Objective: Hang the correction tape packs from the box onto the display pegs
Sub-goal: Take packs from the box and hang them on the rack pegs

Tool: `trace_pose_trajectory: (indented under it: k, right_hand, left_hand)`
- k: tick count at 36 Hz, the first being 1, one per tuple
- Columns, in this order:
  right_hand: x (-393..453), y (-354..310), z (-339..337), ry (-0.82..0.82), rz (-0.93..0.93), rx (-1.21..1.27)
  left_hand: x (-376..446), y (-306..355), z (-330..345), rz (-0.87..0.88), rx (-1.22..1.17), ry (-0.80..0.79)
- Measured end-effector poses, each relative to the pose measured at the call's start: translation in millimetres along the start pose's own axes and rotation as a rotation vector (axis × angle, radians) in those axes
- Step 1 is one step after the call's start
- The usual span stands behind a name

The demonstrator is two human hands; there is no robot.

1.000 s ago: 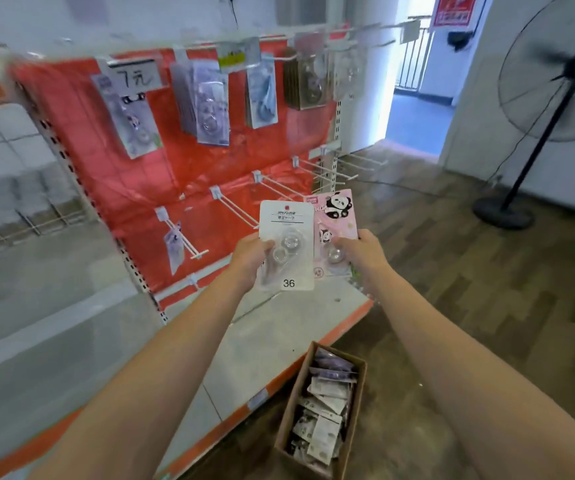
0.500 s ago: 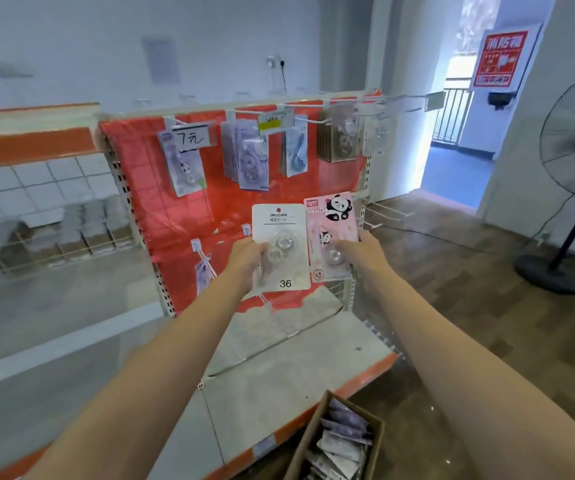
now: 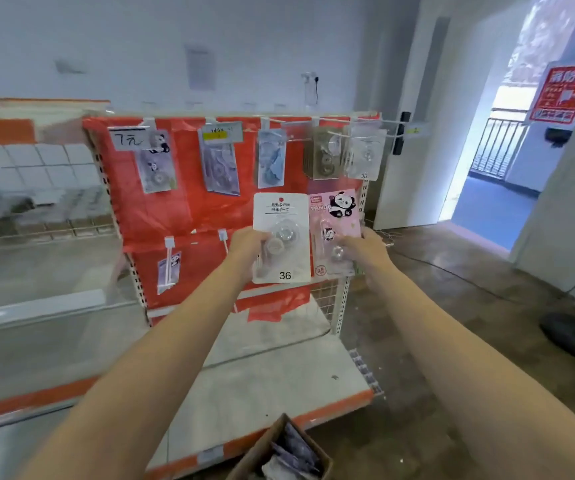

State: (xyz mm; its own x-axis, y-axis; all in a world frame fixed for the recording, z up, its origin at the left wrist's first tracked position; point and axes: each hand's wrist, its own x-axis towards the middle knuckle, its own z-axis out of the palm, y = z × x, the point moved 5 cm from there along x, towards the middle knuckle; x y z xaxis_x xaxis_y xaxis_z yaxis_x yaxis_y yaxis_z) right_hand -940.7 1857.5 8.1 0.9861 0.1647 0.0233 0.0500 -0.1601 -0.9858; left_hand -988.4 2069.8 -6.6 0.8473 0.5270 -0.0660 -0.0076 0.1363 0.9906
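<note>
left hand [image 3: 248, 244] pinches flat white card blister pack marked 36 [image 3: 281, 238], clear plastic bubble over round tape. right hand [image 3: 365, 249] grips glossy pink panda-print card pack [image 3: 335, 231]. both upright, side by side before red backboard [image 3: 182, 202]. brown cardboard box [image 3: 281, 453] on floor, packs inside.

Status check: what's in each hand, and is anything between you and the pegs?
Left hand grips white pack. Right hand grips pink panda pack. Both raised before red display board, unhung. Nothing blocking pegs.

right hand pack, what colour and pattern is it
Pink with panda pictures, seen in the head view.
</note>
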Motion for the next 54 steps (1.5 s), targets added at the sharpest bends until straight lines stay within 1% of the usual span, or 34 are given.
trace_pose_trajectory:
  k: [3, 5, 9, 13, 16, 18, 21, 23, 25, 27, 29, 32, 37, 41, 44, 48, 50, 54]
  right_hand:
    - [1.7, 1.6, -10.6, -0.048, 0.003, 0.025]
    - [6.6, 7.6, -18.0, -0.04, 0.013, 0.042]
    - [11.0, 5.3, -34.7, -0.081, -0.005, 0.041]
    - [21.2, 7.8, -47.8, -0.055, -0.016, 0.011]
    - [19.8, 6.2, -45.2, -0.149, -0.057, 0.009]
    - [25.6, 12.4, -50.5, -0.18, -0.015, 0.051]
    - [43.6, 17.8, -66.5, -0.194, -0.044, 0.039]
    - [49.0, 16.4, -74.1, -0.205, -0.046, 0.002]
    - [61.0, 16.7, -79.4, -0.217, -0.048, -0.029]
    - [81.8, 12.4, -86.7, -0.195, -0.045, -0.075]
    - [106.2, 4.6, -91.5, -0.178, -0.065, -0.1]
    - [144.6, -5.3, -93.3, -0.164, -0.106, -0.124]
    - [193.2, -5.4, -95.5, -0.134, -0.092, -0.05]
    - [229.3, 1.1, -109.9, -0.023, -0.034, 0.028]
    - [251.3, 0.2, -124.7, 0.034, -0.074, 0.039]
    - [278.4, -4.0, -138.6, 0.021, -0.118, 0.072]
    - [291.5, -5.6, -143.2, 0.015, -0.12, 0.101]
    - [311.9, -13.0, -148.9, -0.021, -0.138, 0.13]
  left_hand:
    - [-6.6, -4.3, 11.6, -0.014, -0.027, 0.012]
    - [-11.8, -5.2, 19.5, -0.046, -0.015, 0.001]
    - [-20.7, 1.8, 45.8, -0.051, 0.032, -0.081]
    - [-19.2, 6.4, 78.8, -0.018, 0.032, -0.129]
    - [-18.1, 4.2, 113.2, -0.028, -0.016, -0.223]
    - [-13.9, -1.4, 136.6, -0.039, -0.065, -0.262]
    - [2.9, -12.1, 170.3, -0.033, -0.076, -0.255]
    - [5.7, -10.2, 175.3, -0.029, -0.093, -0.219]
    - [16.7, -11.9, 182.8, -0.052, -0.127, -0.2]
    - [41.1, -16.4, 194.4, -0.092, -0.157, -0.193]
    - [61.5, -13.0, 205.8, -0.119, -0.177, -0.219]
    - [87.4, 0.2, 219.1, -0.096, -0.192, -0.262]
    - [133.1, 6.7, 231.7, -0.052, -0.123, -0.264]
    - [168.4, 5.0, 233.6, -0.024, -0.063, -0.165]
    - [183.8, 4.9, 233.0, -0.039, -0.057, -0.143]
    - [201.9, 7.9, 241.9, -0.031, -0.085, -0.177]
    - [210.3, 9.6, 249.6, -0.011, -0.106, -0.164]
    - [220.8, 15.4, 266.9, 0.041, -0.074, -0.142]
